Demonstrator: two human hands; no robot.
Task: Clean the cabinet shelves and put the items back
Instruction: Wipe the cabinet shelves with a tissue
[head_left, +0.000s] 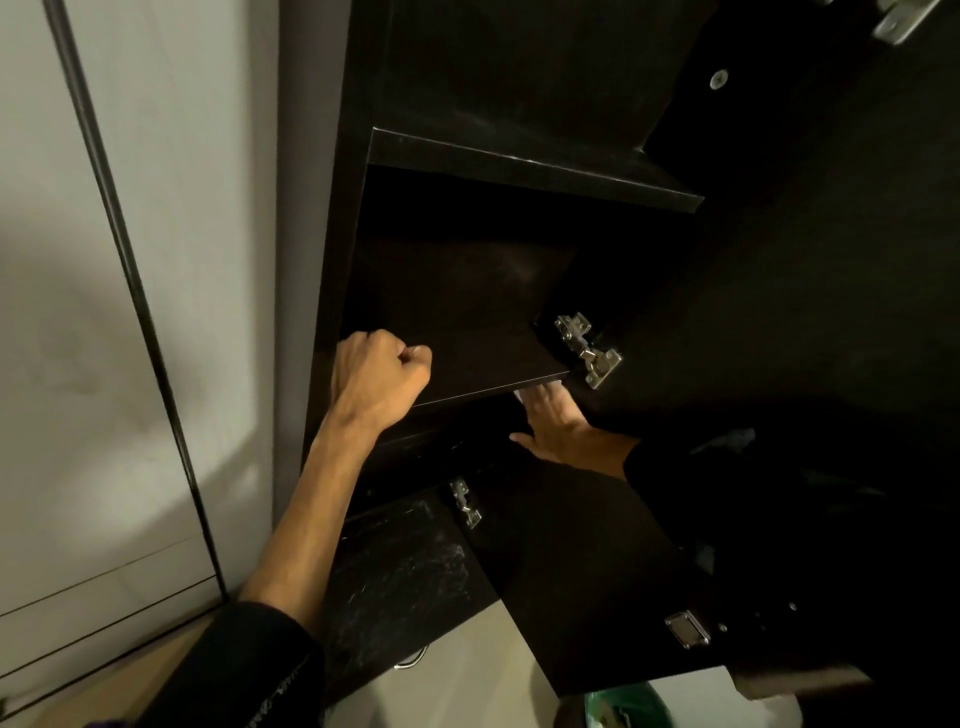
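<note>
The dark cabinet stands open and its shelves hold nothing. My left hand (382, 371) is curled into a fist and rests on the front left corner of the middle shelf (483, 322); nothing shows inside it. My right hand (561, 426) reaches flat under that shelf's right front edge with the thumb spread. Its fingertips are hidden beneath the board, and a small white patch shows beside them. The upper shelf (519, 166) is bare too.
The open upper door (805, 260) hangs on the right on a metal hinge (587, 348). A lower door (597, 571) swings out below my right arm. A scuffed dark panel (405, 571) lies beneath. A green bag (623, 706) sits on the floor. A pale wall (130, 260) is at left.
</note>
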